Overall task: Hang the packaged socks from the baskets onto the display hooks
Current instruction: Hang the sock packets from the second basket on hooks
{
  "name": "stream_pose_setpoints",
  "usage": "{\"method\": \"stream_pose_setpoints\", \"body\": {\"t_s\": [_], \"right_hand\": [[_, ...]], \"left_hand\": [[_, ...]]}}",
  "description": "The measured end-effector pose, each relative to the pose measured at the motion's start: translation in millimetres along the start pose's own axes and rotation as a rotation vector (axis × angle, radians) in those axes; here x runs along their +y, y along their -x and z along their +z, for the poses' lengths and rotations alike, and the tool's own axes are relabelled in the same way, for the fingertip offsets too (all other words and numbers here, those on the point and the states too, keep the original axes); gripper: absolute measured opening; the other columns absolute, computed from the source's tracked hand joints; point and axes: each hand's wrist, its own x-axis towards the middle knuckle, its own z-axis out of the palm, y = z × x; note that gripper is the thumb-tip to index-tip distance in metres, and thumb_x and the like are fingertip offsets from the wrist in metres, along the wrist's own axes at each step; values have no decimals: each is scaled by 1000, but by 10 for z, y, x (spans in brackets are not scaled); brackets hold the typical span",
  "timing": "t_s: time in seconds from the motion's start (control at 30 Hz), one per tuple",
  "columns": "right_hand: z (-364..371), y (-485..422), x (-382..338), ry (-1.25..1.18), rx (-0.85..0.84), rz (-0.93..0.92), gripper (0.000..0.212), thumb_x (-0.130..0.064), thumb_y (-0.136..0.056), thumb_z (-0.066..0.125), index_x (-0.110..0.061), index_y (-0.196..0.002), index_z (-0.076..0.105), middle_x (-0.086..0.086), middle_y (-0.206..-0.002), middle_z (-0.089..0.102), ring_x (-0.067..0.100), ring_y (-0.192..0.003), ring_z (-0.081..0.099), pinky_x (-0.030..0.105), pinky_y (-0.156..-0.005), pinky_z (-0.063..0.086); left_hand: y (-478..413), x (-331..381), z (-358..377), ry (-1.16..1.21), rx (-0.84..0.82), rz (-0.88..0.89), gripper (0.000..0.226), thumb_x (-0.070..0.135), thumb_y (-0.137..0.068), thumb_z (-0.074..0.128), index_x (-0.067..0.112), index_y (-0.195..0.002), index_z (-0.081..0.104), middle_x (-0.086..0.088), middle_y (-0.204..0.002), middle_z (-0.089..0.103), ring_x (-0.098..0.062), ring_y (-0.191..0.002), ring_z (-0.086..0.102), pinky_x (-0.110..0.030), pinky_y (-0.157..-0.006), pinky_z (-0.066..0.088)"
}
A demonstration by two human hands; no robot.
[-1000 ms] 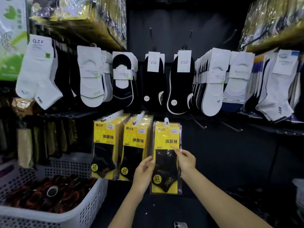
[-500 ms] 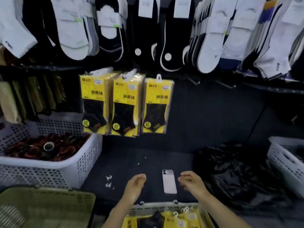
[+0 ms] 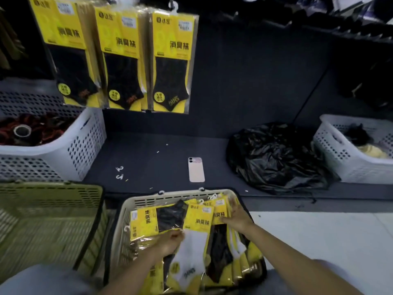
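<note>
Looking down now vs a sec ago: view has dropped from the display wall to the beige slotted basket at my knees, and both hands have gone from the hung pack into the stock, so I reckon one hang is done and next pick is underway. Big stuff first: dark shelf, white perforated plastic baskets either side, crumpled glossy black bag. Three rows of yellow-card packs hang on hooks above, flat, shiny film. Left hand is pinching the white-sock pack at its edge; right hand lies flat, fingers spread, on the yellow packs beside it, grip unclear. Small: pink phone, loose white hooks.
</note>
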Motion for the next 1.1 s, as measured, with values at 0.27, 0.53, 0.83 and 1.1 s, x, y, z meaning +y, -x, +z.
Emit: {"method": "stream_pose_setpoints", "body": {"t_s": [0.27, 0.53, 0.83, 1.1], "right_hand": [[272, 102, -95, -56, -150, 35, 68, -48, -75, 76, -13, -126, 48, 1, -121, 53, 24, -119, 51, 27, -87, 38], [76, 152, -354, -442, -82, -137, 47, -12, -80, 75, -9, -121, 52, 10, -121, 65, 18, -100, 64, 25, -85, 53], [-48, 269, -781, -426, 95, -605, 44, -15, -89, 66, -30, -124, 43, -26, -102, 60, -17, -93, 58, 4, -76, 43], [149, 173, -742, -135, 60, -572, 57, -32, -91, 62, -15, -140, 39, -1, -127, 60, 19, -120, 55, 35, -97, 46]], "left_hand": [[90, 8, 148, 129, -43, 70, 39, 23, -93, 58, 14, -131, 52, -1, -116, 63, -17, -105, 62, -32, -90, 53], [235, 399, 65, 365, 128, 151, 19, 29, -94, 55, 22, -111, 57, 3, -94, 69, -6, -76, 67, -15, -55, 53], [332, 859, -491, 295, 315, 652, 17, 28, -92, 56, 24, -108, 50, 9, -98, 63, -3, -88, 64, -18, -69, 53], [246, 550, -524, 200, 318, 574, 29, 26, -90, 60, 28, -118, 54, 8, -115, 66, -9, -105, 63, -28, -87, 53]]}}
